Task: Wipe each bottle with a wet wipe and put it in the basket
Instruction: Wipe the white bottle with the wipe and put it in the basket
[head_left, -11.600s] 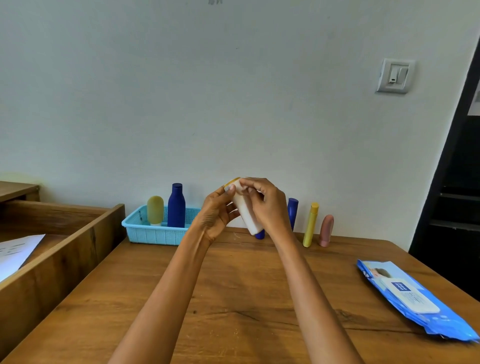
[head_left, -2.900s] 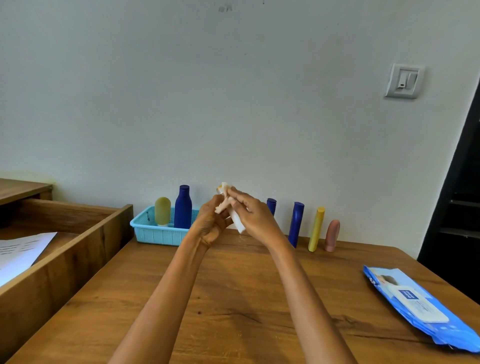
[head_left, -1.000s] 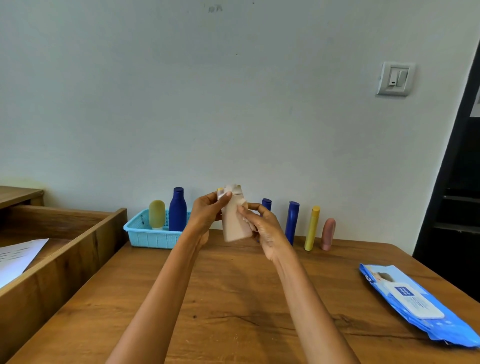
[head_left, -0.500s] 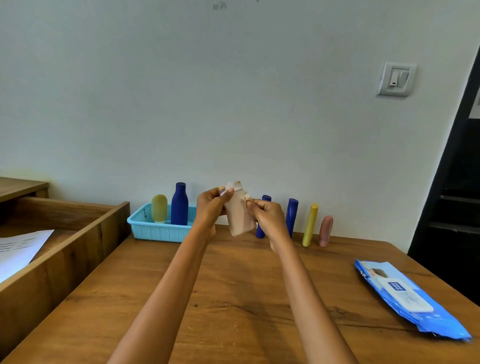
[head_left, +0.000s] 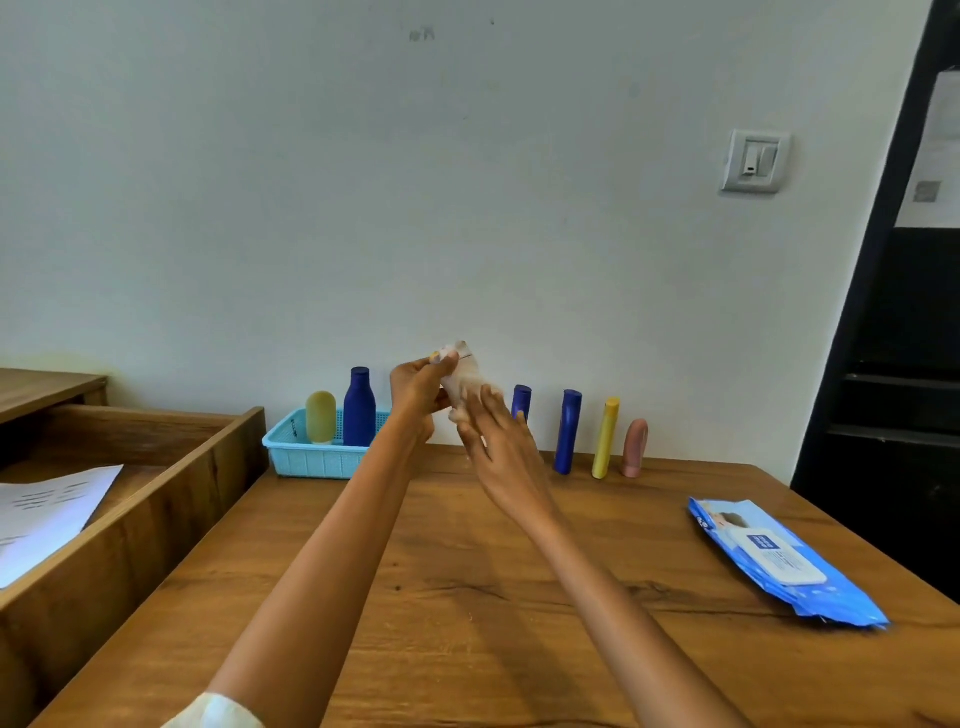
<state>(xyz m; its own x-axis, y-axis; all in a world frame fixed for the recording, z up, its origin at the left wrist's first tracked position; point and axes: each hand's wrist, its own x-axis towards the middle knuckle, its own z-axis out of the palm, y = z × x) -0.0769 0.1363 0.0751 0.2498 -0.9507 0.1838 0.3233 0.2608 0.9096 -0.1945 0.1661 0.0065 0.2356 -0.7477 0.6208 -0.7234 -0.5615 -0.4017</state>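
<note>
My left hand is raised above the wooden table, fingers curled round the upper part of a pale beige bottle, thumb near its cap. My right hand sits just below and to the right of the bottle, fingers stretched out fairly straight and blurred. A bit of white wet wipe seems to show by the fingertips, but I cannot tell whether that hand grips it or only presses against the bottle.

On the table to my right lies a blue pack of wet wipes. To my left is a wooden tray-like compartment with a printed sheet of paper in it.

Farther back, the light blue basket holds an olive-yellow bottle and a dark blue bottle, both upright. Along the wall to the right stand two dark blue tubes, a yellow tube and a pink tube. A light switch sits on the white wall, beside a dark doorway.
</note>
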